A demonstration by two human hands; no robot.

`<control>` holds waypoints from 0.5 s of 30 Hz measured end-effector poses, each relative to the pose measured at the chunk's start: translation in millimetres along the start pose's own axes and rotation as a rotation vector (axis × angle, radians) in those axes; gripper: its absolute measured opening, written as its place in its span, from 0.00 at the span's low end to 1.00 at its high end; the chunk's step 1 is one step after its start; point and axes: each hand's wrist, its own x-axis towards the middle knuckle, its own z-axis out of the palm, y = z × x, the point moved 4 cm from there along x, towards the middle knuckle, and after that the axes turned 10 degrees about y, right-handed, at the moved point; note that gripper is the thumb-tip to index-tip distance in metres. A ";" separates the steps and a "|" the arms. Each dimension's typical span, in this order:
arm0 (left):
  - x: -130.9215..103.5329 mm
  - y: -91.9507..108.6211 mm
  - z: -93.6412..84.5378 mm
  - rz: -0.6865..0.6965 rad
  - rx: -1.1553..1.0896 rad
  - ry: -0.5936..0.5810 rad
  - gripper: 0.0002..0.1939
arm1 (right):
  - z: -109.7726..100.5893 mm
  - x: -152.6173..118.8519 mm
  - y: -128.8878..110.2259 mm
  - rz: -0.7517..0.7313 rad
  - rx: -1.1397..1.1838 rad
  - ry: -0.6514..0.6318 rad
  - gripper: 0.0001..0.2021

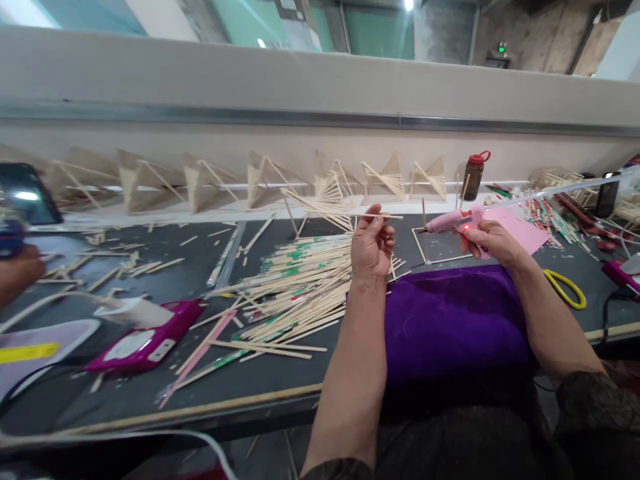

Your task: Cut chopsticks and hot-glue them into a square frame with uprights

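My left hand (373, 243) is closed around a thin wooden stick (393, 216), whose end points right. In my right hand (490, 240) is a pink glue gun (445, 221), its nozzle aimed left and a red light glowing on it. A clear glue stick runs out of the gun's back toward the upper right. Below the nozzle lies a frame of wooden sticks (453, 258) with upright sticks at its corners. Left of my left hand is a heap of wooden sticks (295, 287), some in green-printed paper wrappers. A purple cloth (455, 323) lies between my forearms.
Several twisted stick structures (383, 179) line the wall. A brown bottle with a red lid (473, 177) and yellow-handled scissors (565, 289) are on the right. A magenta power strip (150, 337) sits left; another person's hand (20, 273) shows at the left edge.
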 end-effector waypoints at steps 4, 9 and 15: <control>1.2 2.7 -1.6 -0.004 -0.001 -0.014 0.09 | -19.9 2.9 2.8 -0.035 0.140 0.189 0.26; 3.3 3.0 -0.5 0.003 0.067 -0.056 0.11 | -56.8 11.3 24.0 0.009 0.312 0.617 0.27; -7.0 -7.6 10.6 0.069 0.215 -0.137 0.09 | -102.4 12.9 86.4 0.268 0.033 0.789 0.17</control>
